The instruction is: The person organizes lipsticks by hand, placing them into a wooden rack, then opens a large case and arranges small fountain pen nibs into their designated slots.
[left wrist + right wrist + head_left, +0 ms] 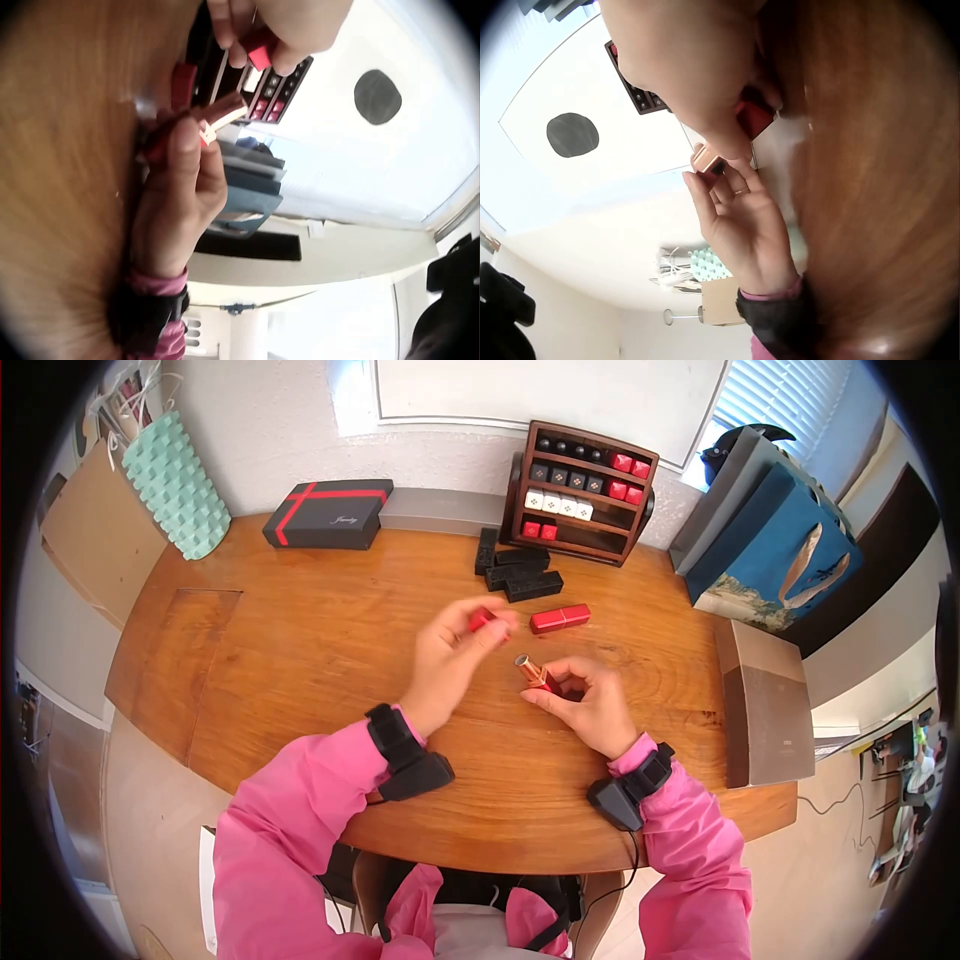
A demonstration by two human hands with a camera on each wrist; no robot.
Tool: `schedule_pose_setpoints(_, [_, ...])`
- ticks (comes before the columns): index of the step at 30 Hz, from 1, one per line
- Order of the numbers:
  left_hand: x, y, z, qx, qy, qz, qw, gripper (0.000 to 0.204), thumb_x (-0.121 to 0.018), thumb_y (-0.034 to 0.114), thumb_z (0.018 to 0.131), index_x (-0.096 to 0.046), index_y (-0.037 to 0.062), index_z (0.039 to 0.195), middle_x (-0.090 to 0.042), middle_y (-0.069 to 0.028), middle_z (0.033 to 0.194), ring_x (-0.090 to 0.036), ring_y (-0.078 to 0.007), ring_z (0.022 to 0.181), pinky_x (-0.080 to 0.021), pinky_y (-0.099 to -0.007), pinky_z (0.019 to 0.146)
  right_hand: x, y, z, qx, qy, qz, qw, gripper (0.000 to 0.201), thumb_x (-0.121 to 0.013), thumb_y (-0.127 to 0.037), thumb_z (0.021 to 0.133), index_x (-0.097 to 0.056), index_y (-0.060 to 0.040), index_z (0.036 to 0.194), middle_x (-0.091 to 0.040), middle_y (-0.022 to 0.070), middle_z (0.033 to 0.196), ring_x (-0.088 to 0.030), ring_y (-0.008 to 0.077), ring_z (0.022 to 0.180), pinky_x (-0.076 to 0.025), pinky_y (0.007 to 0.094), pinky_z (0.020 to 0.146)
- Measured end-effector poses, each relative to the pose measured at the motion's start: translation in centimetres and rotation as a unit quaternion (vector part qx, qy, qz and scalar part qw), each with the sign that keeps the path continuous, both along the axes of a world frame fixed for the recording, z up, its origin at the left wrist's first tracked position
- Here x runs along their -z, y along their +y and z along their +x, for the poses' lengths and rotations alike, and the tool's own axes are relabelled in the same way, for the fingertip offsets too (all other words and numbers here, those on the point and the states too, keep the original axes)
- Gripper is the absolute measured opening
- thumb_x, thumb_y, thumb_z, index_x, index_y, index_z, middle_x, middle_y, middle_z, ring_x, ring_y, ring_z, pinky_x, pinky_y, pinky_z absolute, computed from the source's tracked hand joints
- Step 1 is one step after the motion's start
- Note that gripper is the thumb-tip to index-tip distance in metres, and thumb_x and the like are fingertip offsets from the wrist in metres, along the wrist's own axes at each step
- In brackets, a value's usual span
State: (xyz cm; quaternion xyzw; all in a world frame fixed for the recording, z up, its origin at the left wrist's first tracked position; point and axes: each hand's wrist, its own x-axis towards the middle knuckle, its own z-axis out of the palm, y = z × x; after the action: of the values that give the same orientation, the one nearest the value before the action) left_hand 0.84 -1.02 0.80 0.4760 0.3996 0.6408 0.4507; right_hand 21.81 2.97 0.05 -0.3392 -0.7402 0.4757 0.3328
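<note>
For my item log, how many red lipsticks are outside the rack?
2: an uncapped lipstick in the right hand, its likely cap in the left hand; a closed lipstick on the table beyond them.

Your brown wooden table (330, 630) carries a closed red rectangular tube (560, 619), black rectangular blocks (534, 587), a dark wooden tiered rack (614, 517), a flat black red-ribboned box (335, 515) and a mint-green studded vase (178, 485).
</note>
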Motion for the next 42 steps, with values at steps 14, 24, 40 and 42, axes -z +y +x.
schedule_pose_setpoints(14, [-0.7, -1.9, 1.9, 0.026, 0.203, 0.025, 0.978, 0.025, -0.084, 0.014, 0.084, -0.064, 0.0042, 0.096, -0.055, 0.0053, 0.074, -0.047, -0.0011, 0.066, -0.039, -0.0204, 0.058, -1.6, -0.3, -0.1, -0.044, -0.009, 0.188, 0.981, 0.035, -0.082, -0.004, 0.079, -0.067, -0.0034, 0.110, -0.065, 0.0080, 0.095, -0.066, 0.0175, 0.080, -0.054, 0.0273, 0.073])
schedule_pose_setpoints(24, [-0.5, -2.6, 2.4, -0.026, 0.273, 0.131, 0.953, 0.021, -0.085, 0.005, 0.081, -0.073, 0.0042, 0.097, -0.056, 0.0033, 0.065, -0.047, -0.0024, 0.059, -0.040, -0.0223, 0.054, -1.4, -0.3, 0.1, -0.012, -0.016, 0.185, 0.983, 0.031, -0.082, -0.001, 0.075, -0.068, -0.0008, 0.103, -0.067, 0.0105, 0.095, -0.067, 0.0213, 0.083, -0.054, 0.0309, 0.072])
schedule_pose_setpoints(40, [-0.5, -2.9, 2.2, -0.001, 0.282, 0.145, 0.948, 0.023, -0.083, 0.007, 0.080, -0.075, 0.0064, 0.101, -0.070, -0.0085, 0.080, -0.065, -0.0166, 0.067, -0.052, -0.0287, 0.062, -1.6, -0.2, 0.2, -0.077, -0.009, 0.218, 0.973, 0.038, -0.077, 0.003, 0.075, -0.070, -0.0007, 0.112, -0.070, 0.0148, 0.107, -0.068, 0.0297, 0.094, -0.054, 0.0358, 0.081])
schedule_pose_setpoints(42, [-0.3, -2.8, 2.2, 0.016, 0.272, 0.142, 0.952, 0.026, -0.082, 0.005, 0.080, -0.075, 0.0065, 0.105, -0.074, -0.0095, 0.088, -0.068, -0.0196, 0.072, -0.054, -0.0306, 0.066, -1.6, -0.1, 0.1, -0.099, 0.008, 0.212, 0.972, 0.040, -0.075, 0.004, 0.076, -0.070, -0.0007, 0.115, -0.070, 0.0158, 0.112, -0.068, 0.0314, 0.098, -0.054, 0.0368, 0.084])
